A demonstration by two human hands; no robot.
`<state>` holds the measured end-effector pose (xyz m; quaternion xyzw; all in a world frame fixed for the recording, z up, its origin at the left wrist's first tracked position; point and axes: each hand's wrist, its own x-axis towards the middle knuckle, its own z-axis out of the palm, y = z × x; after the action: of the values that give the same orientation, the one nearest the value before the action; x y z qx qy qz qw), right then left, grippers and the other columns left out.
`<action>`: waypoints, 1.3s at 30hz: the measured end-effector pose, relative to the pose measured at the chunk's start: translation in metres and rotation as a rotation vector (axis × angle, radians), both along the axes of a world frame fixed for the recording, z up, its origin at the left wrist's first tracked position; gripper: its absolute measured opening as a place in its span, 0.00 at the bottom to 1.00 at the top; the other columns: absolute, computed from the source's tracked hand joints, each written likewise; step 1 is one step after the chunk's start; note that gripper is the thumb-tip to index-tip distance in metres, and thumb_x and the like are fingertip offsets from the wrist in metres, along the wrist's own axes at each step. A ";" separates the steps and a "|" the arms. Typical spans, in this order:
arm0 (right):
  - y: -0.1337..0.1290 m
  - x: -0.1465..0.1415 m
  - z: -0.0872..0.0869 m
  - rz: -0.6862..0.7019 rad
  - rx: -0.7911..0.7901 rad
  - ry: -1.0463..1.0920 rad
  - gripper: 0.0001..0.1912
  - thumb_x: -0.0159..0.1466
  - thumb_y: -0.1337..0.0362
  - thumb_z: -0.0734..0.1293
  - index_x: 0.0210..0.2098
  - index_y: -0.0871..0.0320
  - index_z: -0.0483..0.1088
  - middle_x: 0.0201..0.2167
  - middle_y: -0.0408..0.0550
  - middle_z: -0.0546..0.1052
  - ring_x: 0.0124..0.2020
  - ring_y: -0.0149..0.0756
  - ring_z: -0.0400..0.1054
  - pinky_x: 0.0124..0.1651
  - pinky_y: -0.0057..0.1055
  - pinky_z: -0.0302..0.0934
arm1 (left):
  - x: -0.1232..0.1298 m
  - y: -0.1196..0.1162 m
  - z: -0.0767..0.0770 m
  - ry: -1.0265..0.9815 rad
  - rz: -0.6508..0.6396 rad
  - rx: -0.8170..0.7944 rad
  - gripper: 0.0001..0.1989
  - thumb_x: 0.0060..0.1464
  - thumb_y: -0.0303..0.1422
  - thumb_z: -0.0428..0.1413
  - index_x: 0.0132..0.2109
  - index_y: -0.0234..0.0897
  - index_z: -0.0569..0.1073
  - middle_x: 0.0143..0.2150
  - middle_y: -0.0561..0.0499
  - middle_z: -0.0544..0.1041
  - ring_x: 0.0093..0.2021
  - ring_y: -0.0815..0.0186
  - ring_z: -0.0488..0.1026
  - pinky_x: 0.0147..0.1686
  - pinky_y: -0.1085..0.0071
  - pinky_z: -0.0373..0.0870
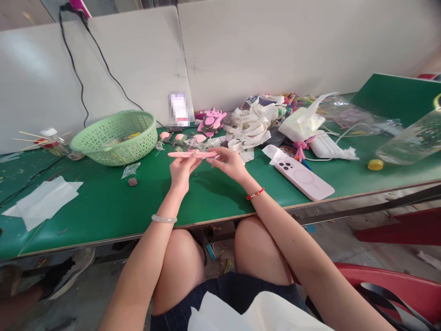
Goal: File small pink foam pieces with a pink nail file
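A thin, flat pink piece [179,155] is held nearly level above the green tabletop, seen almost edge-on. My left hand [181,174] grips it from below, fingers closed under it. At its right end, my right hand [230,163] has its thumb and fingers pinched together on the edge; the fingertips are partly hidden. Just behind my hands lie small pink-and-dark lumps [200,138] and clear plastic scraps. A larger pink and black shaped piece [211,122] rests farther back. One small brownish lump [132,182] sits left of my left hand.
A green basket [113,151] stands at left, near white paper sheets [48,202]. Tangled white ribbon [253,124] lies at the back. To the right are a tissue pack [299,124], pink phone [305,179], yellow cap [375,164] and clear bottle [409,138]. A display [179,109] leans on the wall.
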<state>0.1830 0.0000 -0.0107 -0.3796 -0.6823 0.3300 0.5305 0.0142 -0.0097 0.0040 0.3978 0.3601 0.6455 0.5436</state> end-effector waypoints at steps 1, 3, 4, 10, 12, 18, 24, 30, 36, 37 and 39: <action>-0.001 0.000 0.001 -0.017 0.048 -0.047 0.25 0.57 0.49 0.73 0.49 0.58 0.76 0.40 0.51 0.81 0.27 0.34 0.72 0.34 0.34 0.71 | 0.000 0.000 0.000 -0.004 -0.008 -0.007 0.16 0.42 0.35 0.70 0.38 0.30 0.79 0.38 0.44 0.83 0.43 0.58 0.81 0.56 0.57 0.73; -0.002 0.001 0.001 -0.032 0.136 -0.124 0.23 0.59 0.52 0.73 0.50 0.56 0.77 0.44 0.51 0.81 0.30 0.34 0.72 0.36 0.34 0.71 | 0.000 0.000 0.000 -0.012 -0.025 -0.037 0.16 0.42 0.34 0.70 0.38 0.31 0.79 0.38 0.44 0.83 0.44 0.58 0.81 0.56 0.57 0.73; -0.002 0.001 0.001 -0.033 0.168 -0.143 0.21 0.60 0.52 0.72 0.49 0.56 0.78 0.44 0.52 0.81 0.32 0.35 0.73 0.37 0.34 0.71 | 0.000 0.000 0.000 -0.015 -0.038 -0.056 0.15 0.43 0.34 0.70 0.38 0.31 0.79 0.38 0.44 0.83 0.45 0.58 0.81 0.56 0.57 0.73; 0.001 0.003 -0.002 -0.030 0.212 -0.125 0.20 0.65 0.51 0.67 0.47 0.57 0.79 0.40 0.53 0.82 0.33 0.38 0.74 0.37 0.34 0.70 | 0.000 0.001 -0.001 -0.059 -0.099 -0.124 0.11 0.46 0.30 0.68 0.37 0.31 0.79 0.37 0.45 0.83 0.44 0.60 0.81 0.57 0.59 0.72; 0.000 0.003 -0.002 -0.036 0.195 -0.124 0.20 0.65 0.49 0.67 0.47 0.56 0.80 0.38 0.52 0.82 0.33 0.38 0.74 0.38 0.35 0.71 | -0.001 0.001 -0.001 -0.069 -0.111 -0.128 0.09 0.47 0.30 0.68 0.37 0.31 0.79 0.37 0.46 0.83 0.43 0.61 0.81 0.57 0.60 0.72; -0.001 0.002 0.001 -0.068 0.184 -0.111 0.25 0.59 0.46 0.71 0.50 0.55 0.78 0.41 0.52 0.81 0.32 0.39 0.72 0.37 0.38 0.71 | 0.000 -0.001 0.003 -0.052 -0.099 -0.158 0.09 0.48 0.30 0.67 0.37 0.32 0.79 0.38 0.45 0.83 0.46 0.59 0.81 0.57 0.60 0.72; -0.003 0.002 0.003 -0.074 0.197 -0.092 0.20 0.62 0.48 0.69 0.44 0.55 0.80 0.41 0.52 0.81 0.36 0.40 0.73 0.39 0.37 0.70 | 0.001 -0.002 0.003 -0.029 -0.117 -0.138 0.10 0.48 0.31 0.67 0.37 0.32 0.79 0.39 0.45 0.83 0.46 0.59 0.81 0.57 0.60 0.72; -0.002 0.002 0.003 -0.102 0.198 -0.094 0.21 0.61 0.47 0.70 0.43 0.56 0.80 0.41 0.53 0.81 0.36 0.41 0.74 0.39 0.36 0.70 | 0.000 -0.002 0.005 -0.034 -0.126 -0.133 0.13 0.50 0.36 0.67 0.39 0.31 0.79 0.40 0.43 0.83 0.47 0.58 0.80 0.57 0.60 0.72; -0.004 0.003 0.006 -0.096 0.267 -0.144 0.22 0.60 0.48 0.71 0.48 0.53 0.78 0.46 0.52 0.80 0.46 0.45 0.74 0.51 0.42 0.69 | 0.001 -0.004 0.008 0.001 -0.209 -0.136 0.17 0.53 0.43 0.63 0.40 0.31 0.79 0.40 0.41 0.83 0.47 0.55 0.80 0.56 0.60 0.73; -0.004 0.003 0.006 -0.098 0.284 -0.145 0.20 0.61 0.48 0.70 0.46 0.53 0.79 0.45 0.52 0.80 0.47 0.45 0.74 0.52 0.43 0.68 | 0.002 -0.005 0.008 0.003 -0.227 -0.136 0.18 0.54 0.44 0.63 0.41 0.31 0.79 0.40 0.40 0.83 0.47 0.55 0.80 0.56 0.60 0.73; -0.003 0.003 0.005 -0.111 0.311 -0.138 0.19 0.62 0.47 0.69 0.43 0.53 0.80 0.44 0.52 0.80 0.46 0.45 0.74 0.52 0.43 0.68 | 0.002 -0.006 0.009 -0.012 -0.252 -0.132 0.17 0.55 0.43 0.62 0.41 0.31 0.79 0.41 0.39 0.83 0.47 0.55 0.80 0.56 0.59 0.72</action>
<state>0.1864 -0.0029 -0.0060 -0.3520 -0.7378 0.1639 0.5522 0.0163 -0.0153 0.0130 0.3996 0.3456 0.5493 0.6474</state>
